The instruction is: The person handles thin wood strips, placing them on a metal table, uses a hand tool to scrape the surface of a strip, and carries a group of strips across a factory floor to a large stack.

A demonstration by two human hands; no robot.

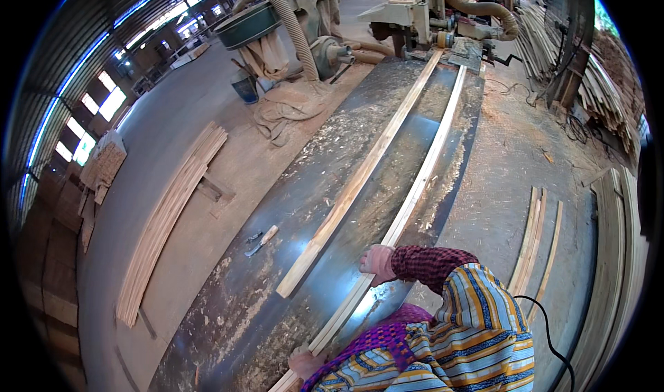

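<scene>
My right hand [377, 262], in a checked cuff, is closed around a long pale wooden strip [422, 183] that runs lengthwise over the dark work table [304, 202]. A line along the strip suggests a groove or two pieces together; I cannot tell which. Lower down, near the front end, my left hand [304, 361] also grips the strip, partly covered by the purple sleeve. The strip's far end lies by the machine [408, 20] at the table's head. Left of it, apart, lies a second, browner wooden board [346, 202].
A small tool with a light handle [263, 240] lies on the table's left. Stacked boards [173, 219] stand left of the table; loose strips [529, 243] and long planks [612, 267] are at right. A dust collector [277, 32] with hose stands behind. A black cable [564, 361] curves near me.
</scene>
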